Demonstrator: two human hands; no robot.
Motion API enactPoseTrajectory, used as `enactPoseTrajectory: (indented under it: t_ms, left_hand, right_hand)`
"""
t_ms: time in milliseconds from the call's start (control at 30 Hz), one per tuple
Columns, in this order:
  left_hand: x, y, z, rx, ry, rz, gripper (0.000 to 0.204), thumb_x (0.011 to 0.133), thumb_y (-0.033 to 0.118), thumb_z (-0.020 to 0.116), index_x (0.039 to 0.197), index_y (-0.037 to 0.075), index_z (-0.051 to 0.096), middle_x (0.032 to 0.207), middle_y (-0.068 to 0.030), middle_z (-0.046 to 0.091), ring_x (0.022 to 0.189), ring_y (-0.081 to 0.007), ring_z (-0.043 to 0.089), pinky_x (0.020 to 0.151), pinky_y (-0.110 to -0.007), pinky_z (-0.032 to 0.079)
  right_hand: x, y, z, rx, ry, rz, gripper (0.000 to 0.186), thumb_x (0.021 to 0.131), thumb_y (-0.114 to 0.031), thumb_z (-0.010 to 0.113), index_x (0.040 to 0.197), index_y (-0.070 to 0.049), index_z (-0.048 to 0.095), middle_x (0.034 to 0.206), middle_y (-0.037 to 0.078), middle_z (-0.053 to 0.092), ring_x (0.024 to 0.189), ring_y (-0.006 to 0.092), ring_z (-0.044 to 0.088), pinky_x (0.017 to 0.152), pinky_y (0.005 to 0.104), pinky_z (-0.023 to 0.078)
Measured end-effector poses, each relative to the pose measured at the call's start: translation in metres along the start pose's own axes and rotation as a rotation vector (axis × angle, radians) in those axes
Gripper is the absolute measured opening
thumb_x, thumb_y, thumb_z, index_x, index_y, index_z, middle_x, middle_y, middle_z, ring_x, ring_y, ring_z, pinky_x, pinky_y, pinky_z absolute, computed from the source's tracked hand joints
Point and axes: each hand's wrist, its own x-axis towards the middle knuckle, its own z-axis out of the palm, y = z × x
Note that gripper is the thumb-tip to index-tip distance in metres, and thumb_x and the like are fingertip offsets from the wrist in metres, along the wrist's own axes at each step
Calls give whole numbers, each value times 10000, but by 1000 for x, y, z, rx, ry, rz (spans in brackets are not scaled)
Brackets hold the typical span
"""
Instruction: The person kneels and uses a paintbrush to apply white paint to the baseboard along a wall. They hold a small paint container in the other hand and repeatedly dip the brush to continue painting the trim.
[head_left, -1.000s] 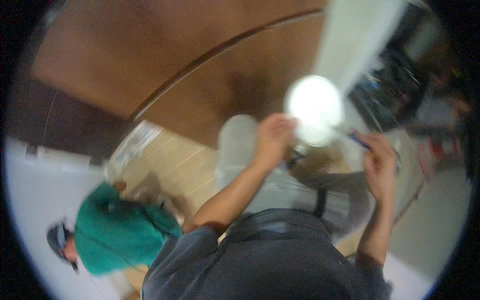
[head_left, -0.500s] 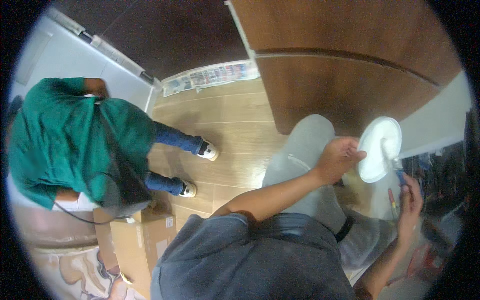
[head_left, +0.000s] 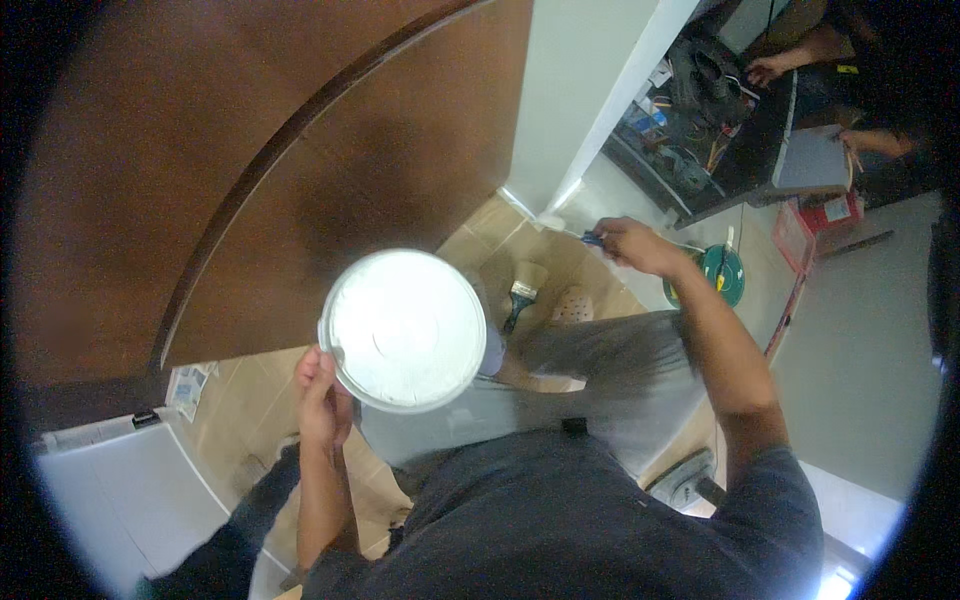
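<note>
My left hand grips the rim of a round white lid that has white paint on its face. In my right hand is a paintbrush with a blue handle, held out away from the lid. Its white-coated bristles are close to the foot of the pale wall; I cannot tell whether they touch it. Below, a wider paintbrush with a dark handle lies on the floor, between my right hand and the lid.
A brown wooden door panel fills the upper left. Right of my right hand stands a green tub with a brush on it. At the upper right another person's hands are near a dark box of tools. A red tray lies below them.
The view has swung to the right. The brush has moved from the lid out toward the base of the wall. The person in green has mostly left the view.
</note>
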Motion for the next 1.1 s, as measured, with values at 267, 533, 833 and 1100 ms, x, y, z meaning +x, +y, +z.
enactPoseTrajectory:
  t_ms: [267, 533, 833, 1100]
  left_hand:
    - [-4, 11, 11, 163, 36, -29, 435, 916, 286, 696, 1215, -19, 615, 1170, -86, 680, 1065, -183, 634, 950, -350, 472]
    - [-10, 11, -8, 195, 180, -111, 424, 893, 271, 736, 1214, 17, 626, 1188, -104, 674, 1073, -227, 642, 956, -388, 497]
    - [-14, 16, -15, 293, 257, -187, 472, 866, 334, 769, 1200, 49, 595, 1196, -114, 645, 1101, -252, 624, 956, -433, 507]
    - [-12, 20, -1, 330, 287, -174, 581, 842, 379, 788, 1249, 22, 577, 1256, -117, 622, 1167, -267, 595, 1006, -438, 479]
  right_hand:
    - [130, 175, 185, -103, -40, 255, 354, 834, -394, 691, 1042, -107, 685, 987, 147, 702, 928, 364, 665, 784, 516, 526]
    - [218, 171, 269, 1342, 340, 498, 184, 936, -252, 640, 954, -71, 616, 818, 77, 653, 694, 196, 642, 580, 341, 516]
    - [249, 196, 270, 1341, 426, 471, 70, 909, -141, 631, 927, -78, 605, 768, 41, 630, 609, 152, 596, 524, 287, 471]
    - [259, 191, 270, 1424, 393, 486, 134, 891, -159, 664, 977, -65, 625, 816, 43, 657, 661, 158, 620, 548, 280, 478]
